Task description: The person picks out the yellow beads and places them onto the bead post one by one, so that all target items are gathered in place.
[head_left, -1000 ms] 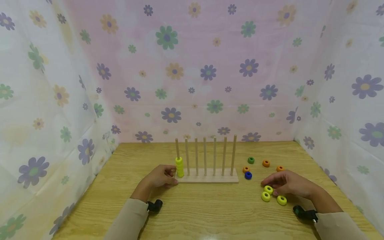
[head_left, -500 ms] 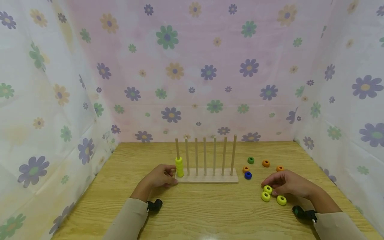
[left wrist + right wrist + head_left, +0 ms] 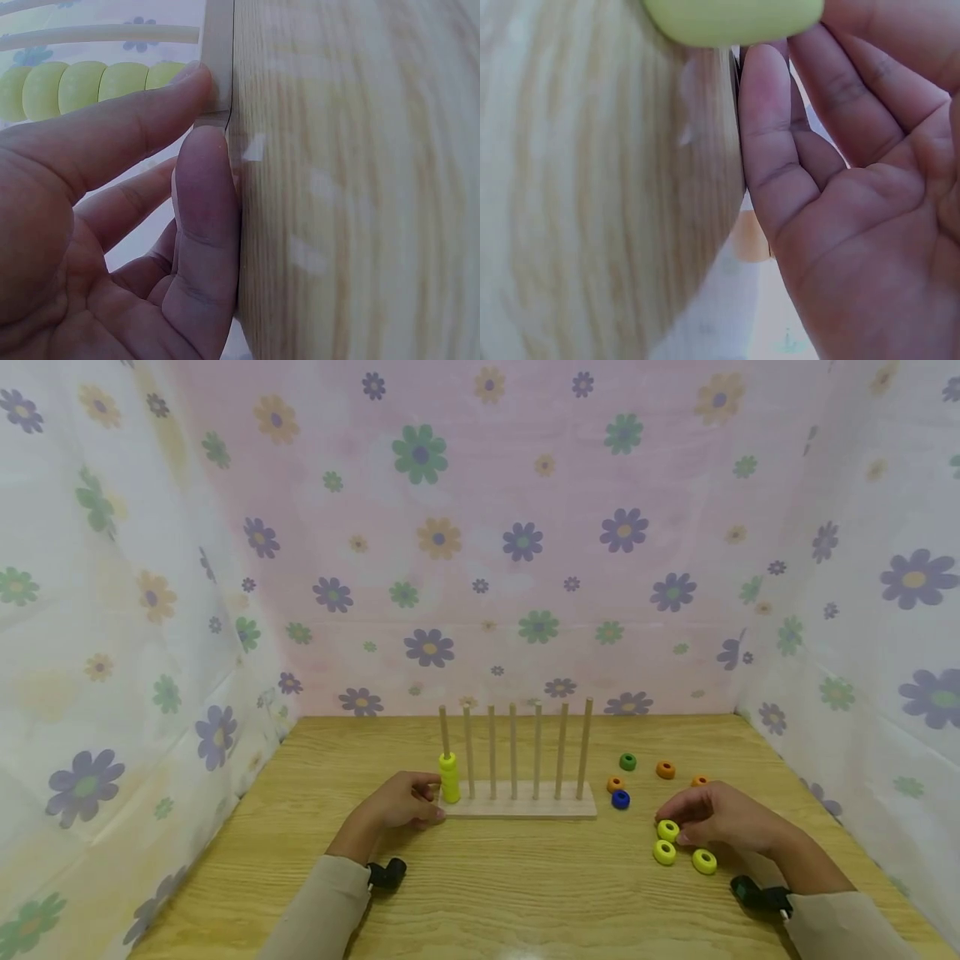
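Note:
A wooden peg stand (image 3: 517, 810) with several upright rods stands mid-table. Several yellow beads (image 3: 448, 778) are stacked on its leftmost rod. My left hand (image 3: 401, 802) grips the left end of the base; in the left wrist view its thumb and a finger lie against the end beside the yellow stack (image 3: 82, 86). At the right, my right hand (image 3: 723, 818) pinches a yellow bead (image 3: 667, 831) between thumb and fingers. That bead (image 3: 735, 19) shows at the top of the right wrist view; whether it is off the table I cannot tell.
Two more yellow beads (image 3: 664, 852) lie just in front of the right hand. Beyond it are a blue bead (image 3: 620, 799), a green bead (image 3: 627, 762) and three orange beads (image 3: 665, 770), one partly behind the hand. Flowered cloth (image 3: 480, 543) encloses the table's back and sides.
The pinched yellow bead has shifted slightly left and away from me with the right hand's thumb, parting a little from the nearby yellow bead. The left hand and stand stay put.

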Demonstrator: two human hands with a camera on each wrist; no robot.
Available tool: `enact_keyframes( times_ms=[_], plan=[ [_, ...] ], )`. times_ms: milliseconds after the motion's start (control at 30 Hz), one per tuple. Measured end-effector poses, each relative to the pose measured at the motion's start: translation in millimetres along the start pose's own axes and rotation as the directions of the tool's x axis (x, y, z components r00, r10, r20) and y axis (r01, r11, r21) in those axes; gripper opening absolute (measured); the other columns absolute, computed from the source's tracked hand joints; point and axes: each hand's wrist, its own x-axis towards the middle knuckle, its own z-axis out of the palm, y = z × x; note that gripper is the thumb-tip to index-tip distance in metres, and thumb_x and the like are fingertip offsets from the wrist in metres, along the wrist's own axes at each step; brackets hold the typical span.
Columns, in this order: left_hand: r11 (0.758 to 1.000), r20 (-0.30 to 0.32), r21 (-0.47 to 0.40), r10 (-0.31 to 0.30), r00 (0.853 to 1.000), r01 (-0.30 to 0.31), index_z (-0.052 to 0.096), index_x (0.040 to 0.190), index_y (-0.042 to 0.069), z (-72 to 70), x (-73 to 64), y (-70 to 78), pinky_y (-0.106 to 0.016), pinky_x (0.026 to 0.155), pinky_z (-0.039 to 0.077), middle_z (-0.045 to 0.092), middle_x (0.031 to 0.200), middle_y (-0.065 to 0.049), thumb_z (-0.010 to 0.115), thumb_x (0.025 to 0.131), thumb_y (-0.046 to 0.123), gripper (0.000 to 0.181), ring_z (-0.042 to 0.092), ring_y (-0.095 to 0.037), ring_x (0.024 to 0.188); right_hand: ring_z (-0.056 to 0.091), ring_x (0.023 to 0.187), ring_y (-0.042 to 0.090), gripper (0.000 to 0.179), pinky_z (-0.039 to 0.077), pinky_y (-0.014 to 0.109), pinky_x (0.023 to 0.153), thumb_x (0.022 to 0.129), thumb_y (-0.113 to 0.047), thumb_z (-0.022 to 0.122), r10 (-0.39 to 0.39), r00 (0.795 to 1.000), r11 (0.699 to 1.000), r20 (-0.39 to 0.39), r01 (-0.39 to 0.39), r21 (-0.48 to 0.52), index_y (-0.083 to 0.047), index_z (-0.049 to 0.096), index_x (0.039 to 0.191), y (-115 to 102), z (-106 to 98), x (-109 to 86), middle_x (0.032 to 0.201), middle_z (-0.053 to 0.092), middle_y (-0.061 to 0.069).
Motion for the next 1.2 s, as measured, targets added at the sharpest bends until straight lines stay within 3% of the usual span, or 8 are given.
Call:
enact_keyframes(
  times_ms=[400, 867, 1200],
  plan=[
    [1.000, -0.005, 0.016, 0.002, 1.000, -0.001, 0.049, 0.152, 0.001, -0.2, -2.4, 3.7, -0.031, 0.067, 0.055, 0.056, 0.112, -0.014, 0.085, 0.085, 0.010, 0.077, 0.058, -0.021, 0.083, 0.071, 0.108, 0.019, 0.037, 0.060, 0.029, 0.087, 0.096, -0.008, 0.072, -0.020, 1.000, 0.999, -0.022, 0.019, -0.026, 0.002, 0.067, 0.131, -6, 0, 1.0, 0.124, 0.070, 0.020],
    [1.000, -0.011, 0.017, -0.001, 1.000, 0.001, 0.049, 0.153, 0.001, -0.7, -2.0, 1.2, -0.031, 0.068, 0.055, 0.056, 0.112, -0.014, 0.085, 0.085, 0.010, 0.077, 0.057, -0.021, 0.085, 0.072, 0.106, 0.009, 0.035, 0.061, 0.027, 0.084, 0.095, -0.020, 0.077, -0.052, 0.987, 0.988, -0.149, 0.030, -0.151, -0.004, 0.073, 0.126, -26, 1, 13.1, 0.122, 0.075, 0.010],
    [1.000, -0.003, 0.013, 0.004, 1.000, -0.004, 0.049, 0.153, 0.001, -1.7, -1.8, 0.6, -0.031, 0.068, 0.056, 0.055, 0.112, -0.014, 0.085, 0.086, 0.011, 0.077, 0.058, -0.021, 0.084, 0.072, 0.107, 0.011, 0.039, 0.060, 0.027, 0.085, 0.094, -0.021, 0.078, -0.066, 0.984, 0.988, -0.167, 0.041, -0.150, -0.002, 0.072, 0.127, -35, 5, 23.7, 0.125, 0.073, 0.014]
  ],
)
